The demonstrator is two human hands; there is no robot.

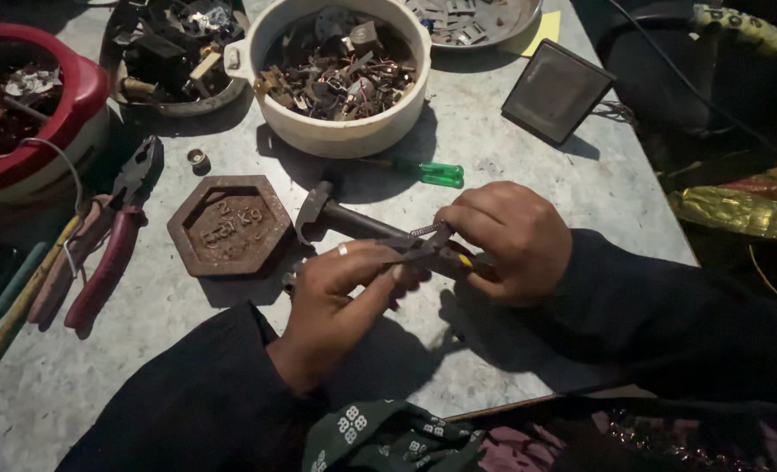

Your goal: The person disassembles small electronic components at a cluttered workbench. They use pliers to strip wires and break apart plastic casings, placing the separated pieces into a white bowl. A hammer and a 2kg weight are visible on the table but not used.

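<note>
At the middle of the grey, scuffed desk [528,175], the two hands are meeting over a small dark metal part [428,249] with a short coiled spring [425,229] at its top. The left hand [340,293], wearing a ring, is pinching the part from the lower left, its fingers [397,273] narrowed around the near end, while the right hand [511,240] is curling tight over the far end from the right. The part's long axis is running roughly left to right, tilted a little, and both hands are touching it (neither is nearer). Just behind them a hammer [340,217] with a dull iron head is lying on the desk, its handle disappearing under the hands. A rusty hexagonal weight [229,225] is sitting to the left, beside red-handled pliers [109,240]. A green-handled screwdriver [432,173] is lying near a cream round bowl [336,131] heaped with jagged scrap pieces, and a red bowl [74,87] is standing at the far left.
</note>
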